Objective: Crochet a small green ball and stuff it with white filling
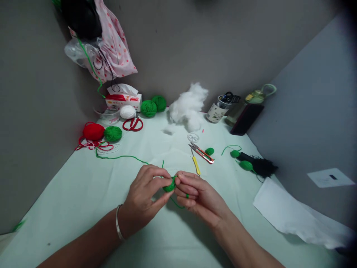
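A small green crochet piece is held above the table's middle. My left hand has its fingers and thumb closed around the piece's left side. Closed in a pinch, my right hand meets its right edge, and a bit of green shows around one finger. Green yarn runs from the left of the table toward my hands, and a strand hangs below the piece. Just beyond my right hand lie a crochet hook with a yellow handle, thread snips and a small green crocheted oval.
At the left are a red yarn ball, a green ball, red-handled scissors and a tissue box. White stuffing sits at the back. A pen cup, phone and white cloth are right.
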Demonstrator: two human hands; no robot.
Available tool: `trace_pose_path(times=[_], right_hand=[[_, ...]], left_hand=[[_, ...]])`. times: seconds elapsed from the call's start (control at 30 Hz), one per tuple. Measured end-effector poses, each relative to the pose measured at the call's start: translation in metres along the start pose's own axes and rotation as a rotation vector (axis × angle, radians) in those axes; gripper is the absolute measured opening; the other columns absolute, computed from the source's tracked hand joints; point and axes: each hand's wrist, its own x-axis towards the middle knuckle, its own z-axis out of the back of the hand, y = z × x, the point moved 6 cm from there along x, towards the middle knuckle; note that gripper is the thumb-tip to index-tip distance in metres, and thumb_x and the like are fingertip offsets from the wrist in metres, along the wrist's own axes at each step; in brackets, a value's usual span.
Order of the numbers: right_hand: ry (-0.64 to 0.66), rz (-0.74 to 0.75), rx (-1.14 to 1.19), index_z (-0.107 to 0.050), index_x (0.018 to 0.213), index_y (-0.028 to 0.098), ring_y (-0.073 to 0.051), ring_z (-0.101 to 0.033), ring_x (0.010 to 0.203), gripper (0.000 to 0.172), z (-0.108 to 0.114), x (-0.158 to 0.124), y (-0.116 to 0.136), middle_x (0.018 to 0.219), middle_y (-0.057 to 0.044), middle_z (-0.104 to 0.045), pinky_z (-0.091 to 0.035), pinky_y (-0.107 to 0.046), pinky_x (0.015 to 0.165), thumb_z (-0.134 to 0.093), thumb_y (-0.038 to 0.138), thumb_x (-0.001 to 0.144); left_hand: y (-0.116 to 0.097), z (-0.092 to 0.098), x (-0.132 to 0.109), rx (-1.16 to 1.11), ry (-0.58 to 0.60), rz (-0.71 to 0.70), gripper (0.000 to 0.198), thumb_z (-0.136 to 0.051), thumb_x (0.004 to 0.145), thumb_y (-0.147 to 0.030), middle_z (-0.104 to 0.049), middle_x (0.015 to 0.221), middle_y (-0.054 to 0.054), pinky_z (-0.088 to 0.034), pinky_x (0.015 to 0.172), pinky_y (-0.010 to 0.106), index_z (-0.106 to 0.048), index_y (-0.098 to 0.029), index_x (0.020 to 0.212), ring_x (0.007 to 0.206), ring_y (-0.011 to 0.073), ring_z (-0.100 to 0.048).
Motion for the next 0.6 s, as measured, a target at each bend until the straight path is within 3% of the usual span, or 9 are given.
trace_pose_path(times=[0.1,0.23,0.6], right_hand=[[0.021,0.002,-0.007,-0.072,0.075,0.011,-0.003,-0.012,0.048,0.019,-0.0021,-0.0023,-0.0005,0.05,0.013,-0.024,-0.021,-0.011,0.043,-0.085,0.022,0.083],[0.004,-0.002,-0.015,-0.071,0.074,0.011,-0.004,-0.01,0.049,0.021,0.0003,-0.0005,-0.0008,0.049,0.013,-0.022,-0.02,-0.012,0.042,-0.082,0.024,0.086],[-0.024,0.0,-0.032,-0.073,0.075,0.009,-0.004,-0.012,0.05,0.018,0.0036,0.0006,0.0002,0.05,0.012,-0.023,-0.021,-0.013,0.041,-0.083,0.022,0.082]], left_hand=[[-0.0044,0.0038,0.0018,0.057,0.021,-0.084,0.03,-0.071,0.088,-0.005,-0.078,0.096,0.004,-0.055,0.102,0.046,-0.065,-0.027,0.109,0.094,0.0223,-0.073],[0.0008,0.0016,-0.0005,0.07,0.073,-0.051,0.036,-0.065,0.089,-0.005,-0.082,0.104,0.003,-0.039,0.122,0.059,-0.064,-0.029,0.116,0.124,0.0288,-0.071],[-0.0005,0.0037,0.0004,0.112,0.056,-0.076,0.045,-0.074,0.088,-0.009,-0.081,0.101,0.004,-0.042,0.124,0.055,-0.055,-0.025,0.126,0.113,0.0258,-0.076]])
